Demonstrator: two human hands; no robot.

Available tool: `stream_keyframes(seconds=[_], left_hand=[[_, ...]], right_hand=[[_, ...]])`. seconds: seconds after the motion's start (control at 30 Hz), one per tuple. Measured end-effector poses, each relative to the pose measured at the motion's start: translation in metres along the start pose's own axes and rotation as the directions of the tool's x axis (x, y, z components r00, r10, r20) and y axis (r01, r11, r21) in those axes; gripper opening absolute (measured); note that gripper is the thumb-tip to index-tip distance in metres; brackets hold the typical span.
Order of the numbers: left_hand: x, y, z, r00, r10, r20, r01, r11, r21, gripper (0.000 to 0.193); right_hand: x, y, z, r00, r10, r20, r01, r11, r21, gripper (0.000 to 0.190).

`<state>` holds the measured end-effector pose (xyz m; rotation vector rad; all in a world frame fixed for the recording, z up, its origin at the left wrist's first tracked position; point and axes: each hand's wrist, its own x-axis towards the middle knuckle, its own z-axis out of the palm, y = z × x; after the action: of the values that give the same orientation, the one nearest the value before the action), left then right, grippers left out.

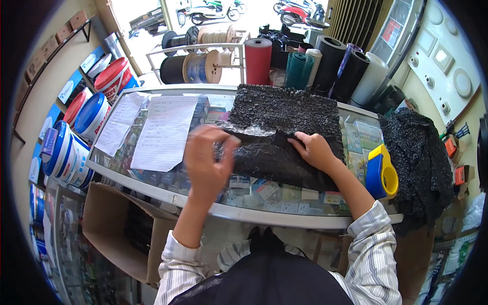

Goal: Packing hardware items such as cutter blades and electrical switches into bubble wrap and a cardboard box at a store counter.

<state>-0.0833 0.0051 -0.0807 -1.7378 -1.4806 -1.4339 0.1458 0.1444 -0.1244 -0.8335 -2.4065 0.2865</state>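
Black bubble wrap [286, 106] lies across the glass-topped counter, its near part folded over on itself as a smoother layer. My right hand [314, 150] holds the folded edge between thumb and fingers. My left hand [209, 152] is blurred by motion at the left end of the fold, above the sheet; its fingers are bent, and whether they grip anything cannot be told. A blue and yellow tape dispenser [381, 173] rests on the counter right of my right forearm. Left of the wrap lie two handwritten paper sheets, one lined sheet [164, 133] nearer and another [120, 122] farther left.
More black bubble wrap [415, 164] is heaped at the right end. Upright rolls, including a red one [258, 61], and cable spools [202, 68] stand beyond the counter [267, 217]. An open cardboard box [118, 232] sits below left, near paint buckets [68, 156].
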Motion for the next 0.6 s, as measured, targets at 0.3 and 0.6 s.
stream_keyframes(seconds=[0.3,0.6], left_hand=[[-0.023,0.029,0.034,0.670,0.222,0.709,-0.364,0.930,0.052,0.086],[0.001,0.017,0.045,0.608,0.256,0.751,-0.275,0.956,-0.103,0.080]], right_hand=[[-0.003,-0.012,-0.007,0.995,-0.036,-0.091,0.023,0.991,-0.134,0.021],[0.001,0.004,-0.025,0.934,0.333,0.127,-0.324,0.942,-0.092,0.036]])
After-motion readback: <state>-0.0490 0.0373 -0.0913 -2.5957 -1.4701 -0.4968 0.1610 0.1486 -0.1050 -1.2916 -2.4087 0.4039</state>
